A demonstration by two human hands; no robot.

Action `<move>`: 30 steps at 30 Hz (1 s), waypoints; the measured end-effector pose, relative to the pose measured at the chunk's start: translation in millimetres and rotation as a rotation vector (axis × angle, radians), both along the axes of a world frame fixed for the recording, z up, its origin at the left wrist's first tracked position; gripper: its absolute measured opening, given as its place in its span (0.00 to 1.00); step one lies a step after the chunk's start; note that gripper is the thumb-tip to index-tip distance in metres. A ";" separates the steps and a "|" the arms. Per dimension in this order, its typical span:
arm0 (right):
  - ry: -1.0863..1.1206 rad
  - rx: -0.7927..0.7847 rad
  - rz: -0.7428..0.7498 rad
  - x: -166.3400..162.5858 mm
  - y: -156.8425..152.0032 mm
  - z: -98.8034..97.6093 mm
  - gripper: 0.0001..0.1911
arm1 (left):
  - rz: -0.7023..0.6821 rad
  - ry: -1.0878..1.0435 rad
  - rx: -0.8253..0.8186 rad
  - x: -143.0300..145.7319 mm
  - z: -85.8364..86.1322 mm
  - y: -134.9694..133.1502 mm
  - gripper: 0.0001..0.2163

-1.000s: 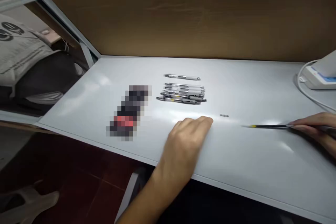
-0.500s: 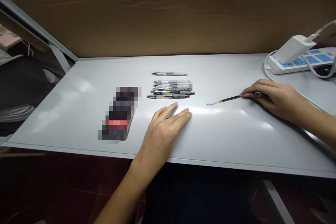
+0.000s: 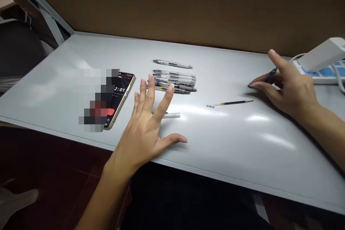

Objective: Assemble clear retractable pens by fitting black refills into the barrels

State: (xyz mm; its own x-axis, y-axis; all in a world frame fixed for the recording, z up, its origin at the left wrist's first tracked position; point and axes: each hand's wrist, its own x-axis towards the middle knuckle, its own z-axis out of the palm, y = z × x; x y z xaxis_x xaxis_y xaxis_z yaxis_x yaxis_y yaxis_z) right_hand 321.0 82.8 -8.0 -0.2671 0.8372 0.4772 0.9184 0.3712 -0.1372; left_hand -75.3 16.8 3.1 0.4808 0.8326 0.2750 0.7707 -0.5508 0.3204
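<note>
- Kinda dim overall, but the counter (image 3: 229, 165) is decently lit, looks like from above
- Glare streaks in the middle and on the right, hazier shine far left
- Soft shadow under the right hand (image 3: 292, 88) and forearm
- Far panel (image 3: 172, 10) and near floor (image 3: 67, 176) go really murky
- Pens (image 3: 175, 79) a bit soft
- Blocky pixelation over the phone's (image 3: 123, 95) left side

Left hand (image 3: 145, 129) splayed wide
</note>
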 end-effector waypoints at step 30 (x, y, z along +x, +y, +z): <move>0.016 -0.075 0.359 -26.2 -22.1 9.8 0.17 | 0.139 -0.077 0.071 19.1 5.6 -2.4 0.12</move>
State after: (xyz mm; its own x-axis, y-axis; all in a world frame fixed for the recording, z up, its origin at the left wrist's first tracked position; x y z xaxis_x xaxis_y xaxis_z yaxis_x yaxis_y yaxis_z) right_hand 294.7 60.7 1.9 -0.5433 0.7243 0.4245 0.7290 0.6578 -0.1895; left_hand -56.2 14.4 8.7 0.3380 0.8666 0.3670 0.8155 -0.4644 0.3454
